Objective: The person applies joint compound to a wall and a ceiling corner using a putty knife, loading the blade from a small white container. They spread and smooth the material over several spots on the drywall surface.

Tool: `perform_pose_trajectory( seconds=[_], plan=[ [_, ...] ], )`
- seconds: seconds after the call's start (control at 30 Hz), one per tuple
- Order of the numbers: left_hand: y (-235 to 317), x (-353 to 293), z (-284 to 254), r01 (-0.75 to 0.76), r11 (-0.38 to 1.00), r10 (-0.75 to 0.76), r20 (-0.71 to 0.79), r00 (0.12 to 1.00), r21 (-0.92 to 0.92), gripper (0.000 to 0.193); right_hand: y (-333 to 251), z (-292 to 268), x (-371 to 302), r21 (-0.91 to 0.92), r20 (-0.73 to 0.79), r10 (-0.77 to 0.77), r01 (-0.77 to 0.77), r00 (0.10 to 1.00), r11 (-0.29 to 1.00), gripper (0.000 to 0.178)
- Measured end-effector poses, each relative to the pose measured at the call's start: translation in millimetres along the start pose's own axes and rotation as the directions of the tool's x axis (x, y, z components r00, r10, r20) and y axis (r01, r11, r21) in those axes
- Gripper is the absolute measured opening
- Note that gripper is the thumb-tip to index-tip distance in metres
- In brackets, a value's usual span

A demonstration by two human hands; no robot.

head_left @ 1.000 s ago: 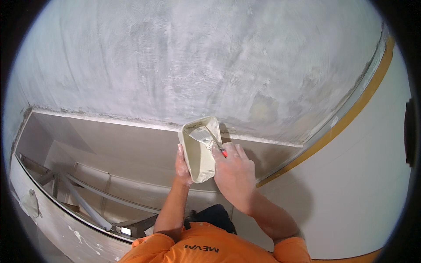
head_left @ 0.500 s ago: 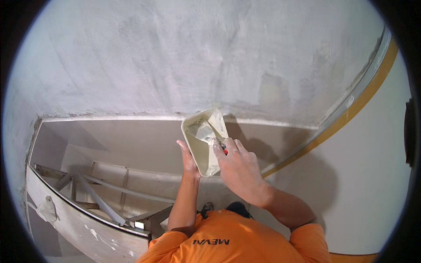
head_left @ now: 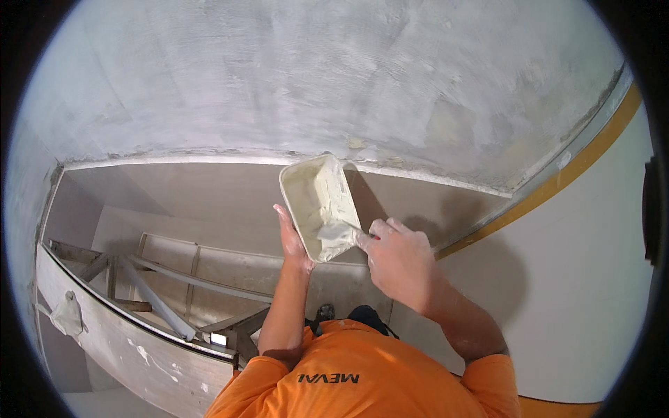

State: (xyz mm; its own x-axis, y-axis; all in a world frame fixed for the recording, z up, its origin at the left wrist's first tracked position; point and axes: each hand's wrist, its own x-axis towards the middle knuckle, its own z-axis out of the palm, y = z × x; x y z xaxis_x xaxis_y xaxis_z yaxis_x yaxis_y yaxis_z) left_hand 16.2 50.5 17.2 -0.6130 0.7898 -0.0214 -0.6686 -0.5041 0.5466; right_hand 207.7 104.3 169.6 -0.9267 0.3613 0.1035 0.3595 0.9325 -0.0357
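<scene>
My left hand [head_left: 295, 240] supports a cream-coloured plastic tub [head_left: 298, 197] from its left side and underneath, thumb up along the outer wall. Off-white filler paste [head_left: 330, 187] coats the tub's inside, mostly along the right wall. In my right hand [head_left: 401, 261] is a putty knife [head_left: 337, 233], my fingers wrapped round its handle. Its blade, smeared with paste, lies inside the near end of the tub. The hand covers most of the handle.
Ahead stands a grey, patchily plastered wall [head_left: 279, 83] with a ledge at its foot. At lower left is a paint-spattered board [head_left: 139, 348] on a metal frame [head_left: 157, 299], a whitish rag [head_left: 67, 315] hanging over it. A yellow-edged white panel [head_left: 557, 258] is on the right.
The putty knife's blade has moved from the tub's far end to its near end. My right hand has shifted slightly right and nearer. The tub has tilted a little.
</scene>
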Motion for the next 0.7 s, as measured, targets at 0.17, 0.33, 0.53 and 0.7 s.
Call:
perform_pose_trajectory(
  seconds=[0.17, 0.33, 0.53, 0.7],
  plan=[
    [16, -14, -9, -0.036, 0.999, 0.038, -0.059, 0.998, 0.04, 0.091, -3, -10, -4, 0.095, -0.085, -0.012, 0.02, 0.996, 0.995, 0.022],
    [31, -17, -35, -0.042, 0.994, 0.036, -0.051, 0.998, -0.104, 0.086, -29, -25, -15, 0.086, -0.142, 0.014, -0.001, 0.99, 0.996, 0.023],
    [39, -14, -40, -0.096, 0.992, 0.089, -0.081, 0.993, -0.077, 0.087, -56, -14, -18, -0.021, -0.028, 0.011, -0.011, 1.0, 1.0, 0.026],
    [38, -13, -45, -0.108, 0.99, 0.099, -0.101, 0.99, -0.087, 0.086, -45, -26, -20, 0.031, -0.189, 0.037, -0.031, 0.981, 0.999, 0.028]
  ],
)
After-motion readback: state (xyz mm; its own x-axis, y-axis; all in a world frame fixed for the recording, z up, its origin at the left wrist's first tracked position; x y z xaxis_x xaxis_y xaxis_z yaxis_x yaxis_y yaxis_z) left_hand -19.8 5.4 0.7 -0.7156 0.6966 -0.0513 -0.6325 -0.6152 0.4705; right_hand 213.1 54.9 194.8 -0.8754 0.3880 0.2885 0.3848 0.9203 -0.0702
